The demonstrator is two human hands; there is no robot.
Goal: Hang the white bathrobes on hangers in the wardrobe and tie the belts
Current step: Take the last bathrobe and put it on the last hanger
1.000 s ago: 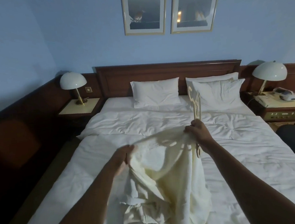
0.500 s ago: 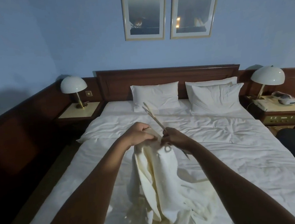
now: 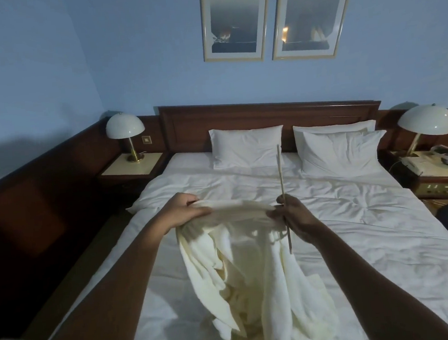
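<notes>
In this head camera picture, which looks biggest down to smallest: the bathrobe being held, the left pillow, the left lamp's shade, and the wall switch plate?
1. bathrobe, though it is nearest the camera, which enlarges it.
2. left pillow.
3. left lamp's shade.
4. wall switch plate, clearly the smallest.
</notes>
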